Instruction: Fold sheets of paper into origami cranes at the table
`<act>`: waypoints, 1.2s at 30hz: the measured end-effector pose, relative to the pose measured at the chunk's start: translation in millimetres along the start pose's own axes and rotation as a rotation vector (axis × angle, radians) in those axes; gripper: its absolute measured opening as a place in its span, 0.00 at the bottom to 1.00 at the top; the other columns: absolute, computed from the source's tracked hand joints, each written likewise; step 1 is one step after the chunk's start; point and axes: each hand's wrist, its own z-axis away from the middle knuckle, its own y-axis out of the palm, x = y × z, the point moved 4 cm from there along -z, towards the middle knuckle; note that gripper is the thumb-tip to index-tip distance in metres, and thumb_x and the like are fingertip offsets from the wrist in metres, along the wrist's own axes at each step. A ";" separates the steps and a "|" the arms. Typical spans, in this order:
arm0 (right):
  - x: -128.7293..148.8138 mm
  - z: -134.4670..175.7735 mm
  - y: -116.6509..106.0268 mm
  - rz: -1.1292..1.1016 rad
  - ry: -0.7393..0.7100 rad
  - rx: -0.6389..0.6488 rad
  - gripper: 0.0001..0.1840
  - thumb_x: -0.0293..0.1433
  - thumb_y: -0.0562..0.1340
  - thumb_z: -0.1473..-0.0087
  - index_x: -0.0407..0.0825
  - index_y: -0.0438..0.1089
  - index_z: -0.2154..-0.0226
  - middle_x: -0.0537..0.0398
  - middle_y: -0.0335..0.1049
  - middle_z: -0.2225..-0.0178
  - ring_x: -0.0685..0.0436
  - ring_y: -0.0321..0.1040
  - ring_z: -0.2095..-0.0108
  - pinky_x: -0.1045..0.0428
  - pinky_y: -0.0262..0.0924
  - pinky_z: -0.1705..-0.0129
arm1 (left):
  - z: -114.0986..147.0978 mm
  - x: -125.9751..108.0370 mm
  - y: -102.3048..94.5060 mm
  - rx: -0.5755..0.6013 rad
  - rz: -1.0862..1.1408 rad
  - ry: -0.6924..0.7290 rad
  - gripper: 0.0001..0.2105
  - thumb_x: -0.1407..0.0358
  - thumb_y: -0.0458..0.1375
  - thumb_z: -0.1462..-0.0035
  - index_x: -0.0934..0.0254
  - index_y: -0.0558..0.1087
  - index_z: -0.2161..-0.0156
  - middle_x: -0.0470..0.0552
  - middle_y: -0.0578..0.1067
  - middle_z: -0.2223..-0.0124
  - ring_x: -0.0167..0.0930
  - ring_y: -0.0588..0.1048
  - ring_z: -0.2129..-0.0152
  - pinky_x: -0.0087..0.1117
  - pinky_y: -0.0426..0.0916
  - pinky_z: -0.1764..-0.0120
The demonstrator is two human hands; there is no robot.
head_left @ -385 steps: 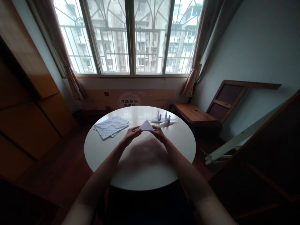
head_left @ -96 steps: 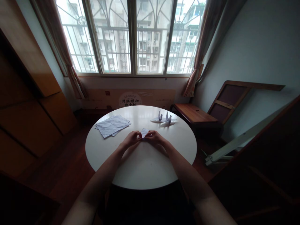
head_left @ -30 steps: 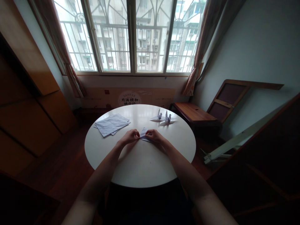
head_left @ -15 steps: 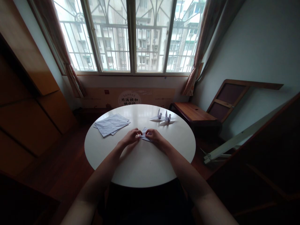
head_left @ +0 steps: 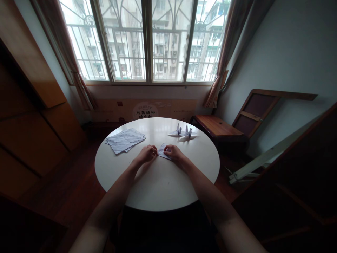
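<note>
A small folded piece of pale paper lies on the white round table, between my two hands. My right hand is closed on its right side, thumb and fingers pinching the paper. With fingers curled together, my left hand meets the paper's left corner; its fingertips are partly hidden, but they appear to pinch that corner. Two folded paper cranes, a left crane and a right crane, stand at the far right of the tabletop.
A stack of creased paper sheets lies at the table's left. Beyond the right edge stands a low wooden bench. A printed cardboard panel is under the window, and wooden cabinets line the left side.
My left fingers have curled closer together at the paper's left corner, and more of the paper's surface shows between the hands. My right hand has stayed nearly still.
</note>
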 end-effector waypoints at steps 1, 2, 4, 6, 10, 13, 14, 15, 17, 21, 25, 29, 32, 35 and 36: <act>-0.5 0.0 -0.4 -0.006 0.004 0.003 0.09 0.33 0.66 0.52 0.48 0.77 0.66 0.52 0.76 0.67 0.46 0.71 0.66 0.54 0.60 0.63 | 0.2 0.7 -1.1 -0.002 -0.008 -0.011 0.12 0.75 0.55 0.49 0.59 0.80 0.68 0.48 0.79 0.60 0.32 0.74 0.63 0.30 0.67 0.58; -1.0 0.1 -0.7 -0.013 0.007 0.004 0.08 0.33 0.66 0.52 0.48 0.77 0.66 0.52 0.76 0.68 0.46 0.71 0.66 0.54 0.60 0.63 | 0.5 1.5 -2.2 -0.004 -0.014 -0.019 0.13 0.75 0.55 0.49 0.59 0.81 0.68 0.48 0.79 0.60 0.32 0.74 0.63 0.30 0.67 0.58; -1.6 0.5 -1.5 -0.026 0.014 0.003 0.09 0.33 0.66 0.52 0.48 0.77 0.66 0.53 0.76 0.68 0.46 0.71 0.67 0.55 0.60 0.63 | 1.0 3.1 -4.4 -0.005 -0.027 -0.023 0.14 0.77 0.54 0.49 0.59 0.80 0.69 0.48 0.79 0.61 0.31 0.74 0.63 0.30 0.67 0.58; -1.6 1.2 -2.4 -0.034 0.019 -0.004 0.09 0.33 0.66 0.52 0.48 0.77 0.66 0.53 0.76 0.68 0.47 0.71 0.67 0.55 0.60 0.64 | 1.5 4.9 -7.0 -0.006 -0.038 -0.021 0.15 0.78 0.53 0.50 0.59 0.80 0.72 0.48 0.79 0.61 0.31 0.74 0.63 0.30 0.67 0.58; -0.3 2.1 -3.1 -0.040 0.014 -0.003 0.08 0.33 0.66 0.52 0.47 0.76 0.67 0.52 0.76 0.68 0.46 0.71 0.67 0.55 0.60 0.64 | 2.1 9.6 -12.7 -0.024 -0.059 -0.069 0.16 0.79 0.52 0.51 0.59 0.79 0.73 0.47 0.79 0.61 0.32 0.75 0.64 0.30 0.68 0.59; -0.5 1.7 -2.8 -0.042 0.013 0.000 0.08 0.33 0.66 0.52 0.48 0.76 0.66 0.53 0.76 0.68 0.46 0.71 0.67 0.55 0.61 0.64 | 1.7 10.3 -15.6 -0.070 -0.064 -0.111 0.15 0.76 0.53 0.49 0.59 0.80 0.66 0.49 0.78 0.60 0.32 0.75 0.65 0.31 0.68 0.59; -0.8 1.5 -2.6 -0.041 0.013 0.000 0.08 0.33 0.66 0.52 0.48 0.76 0.66 0.52 0.76 0.68 0.46 0.71 0.67 0.55 0.61 0.64 | 1.5 9.3 -15.6 -0.083 -0.052 -0.108 0.14 0.75 0.54 0.49 0.59 0.80 0.64 0.49 0.78 0.60 0.32 0.75 0.65 0.31 0.68 0.59; -1.1 1.2 -2.3 -0.040 0.012 -0.001 0.08 0.33 0.66 0.51 0.48 0.76 0.66 0.52 0.76 0.68 0.46 0.71 0.67 0.55 0.61 0.63 | 1.3 7.5 -14.9 -0.090 -0.031 -0.094 0.13 0.73 0.55 0.48 0.59 0.79 0.62 0.49 0.78 0.60 0.32 0.75 0.65 0.30 0.68 0.59; -1.8 0.6 -1.7 -0.041 0.008 -0.002 0.09 0.33 0.66 0.51 0.48 0.76 0.66 0.52 0.76 0.67 0.46 0.71 0.66 0.55 0.61 0.63 | 1.2 2.9 -12.0 -0.085 0.022 -0.053 0.10 0.69 0.58 0.47 0.59 0.79 0.61 0.49 0.78 0.60 0.32 0.75 0.65 0.30 0.67 0.59; -3.8 -0.8 0.4 -0.056 0.007 0.004 0.08 0.32 0.66 0.52 0.47 0.76 0.66 0.52 0.76 0.68 0.47 0.71 0.67 0.55 0.61 0.64 | 1.6 -2.4 -5.3 -0.055 0.084 -0.049 0.07 0.64 0.61 0.47 0.59 0.79 0.63 0.49 0.77 0.63 0.31 0.74 0.67 0.29 0.67 0.61; -6.4 -2.5 2.3 -0.048 -0.002 0.003 0.08 0.33 0.67 0.52 0.47 0.76 0.66 0.53 0.76 0.68 0.47 0.71 0.67 0.55 0.60 0.65 | 0.5 -0.2 -1.3 -0.051 0.130 -0.076 0.05 0.64 0.62 0.48 0.60 0.80 0.66 0.49 0.76 0.65 0.30 0.73 0.68 0.29 0.66 0.62; -8.1 -3.2 2.9 -0.044 -0.004 -0.002 0.09 0.33 0.67 0.52 0.47 0.76 0.66 0.52 0.76 0.67 0.47 0.71 0.67 0.55 0.60 0.64 | -1.4 5.7 2.1 -0.057 0.183 -0.096 0.06 0.62 0.62 0.47 0.61 0.80 0.67 0.49 0.76 0.66 0.29 0.73 0.70 0.28 0.65 0.64; -7.9 -3.0 2.8 -0.044 -0.005 0.002 0.09 0.33 0.66 0.52 0.47 0.76 0.66 0.52 0.76 0.68 0.47 0.71 0.67 0.55 0.60 0.65 | -2.2 8.1 3.6 -0.064 0.187 -0.104 0.06 0.63 0.62 0.47 0.61 0.80 0.68 0.49 0.76 0.66 0.29 0.73 0.69 0.28 0.65 0.64; -7.2 -2.7 2.4 -0.041 0.000 0.002 0.09 0.33 0.66 0.52 0.47 0.76 0.66 0.52 0.76 0.68 0.46 0.71 0.67 0.55 0.60 0.65 | -2.4 8.6 4.3 -0.061 0.188 -0.100 0.05 0.64 0.62 0.48 0.60 0.80 0.68 0.49 0.76 0.65 0.29 0.73 0.69 0.28 0.65 0.63; -7.0 -2.6 2.3 -0.040 0.003 0.001 0.09 0.33 0.66 0.52 0.47 0.76 0.66 0.52 0.76 0.68 0.46 0.71 0.67 0.55 0.60 0.64 | -2.5 8.9 4.5 -0.059 0.191 -0.102 0.04 0.65 0.62 0.48 0.60 0.80 0.68 0.49 0.76 0.65 0.29 0.73 0.69 0.28 0.65 0.63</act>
